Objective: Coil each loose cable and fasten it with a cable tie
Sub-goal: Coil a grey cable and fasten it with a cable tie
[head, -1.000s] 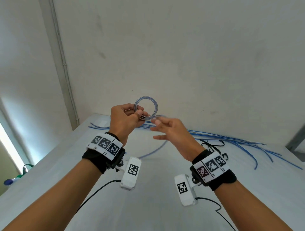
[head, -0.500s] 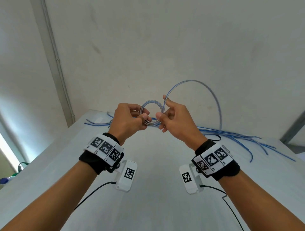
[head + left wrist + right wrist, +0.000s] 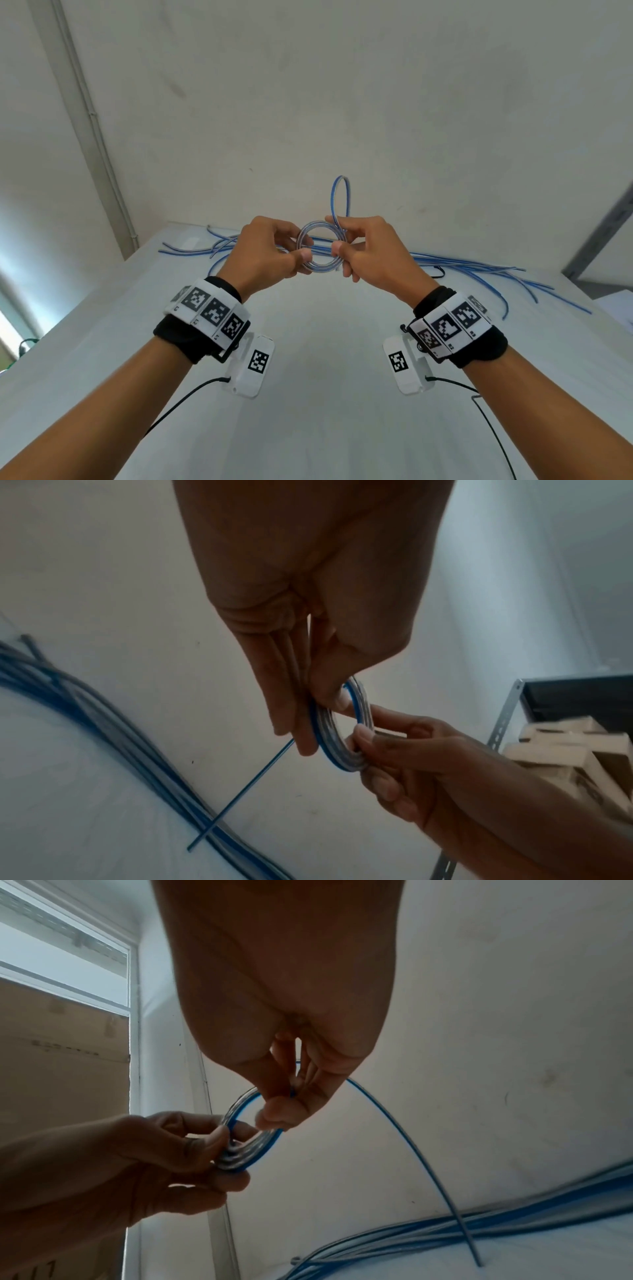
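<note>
A small coil of blue and clear cable (image 3: 320,270) hangs in the air between my hands, above the white table (image 3: 325,377). My left hand (image 3: 299,251) pinches the coil's left side between thumb and fingers. On the coil's right side, my right hand (image 3: 339,240) pinches it together with the free strand. That strand rises above the right hand in a narrow loop (image 3: 339,195). In the left wrist view my left hand (image 3: 320,723) grips the coil (image 3: 337,750) edge-on. In the right wrist view the free tail (image 3: 411,1150) arcs from my right hand (image 3: 286,1110) down to the table.
Several loose blue cables (image 3: 479,270) lie in a bundle along the table's back edge by the wall. Something thin and black (image 3: 435,272) lies among them. A metal shelf frame (image 3: 599,240) stands at the right, with pale boxes (image 3: 565,750) beside it.
The wide arc of free cable has drawn in to a small narrow loop above my right hand. My right hand, apart from the coil a second ago, now pinches it.
</note>
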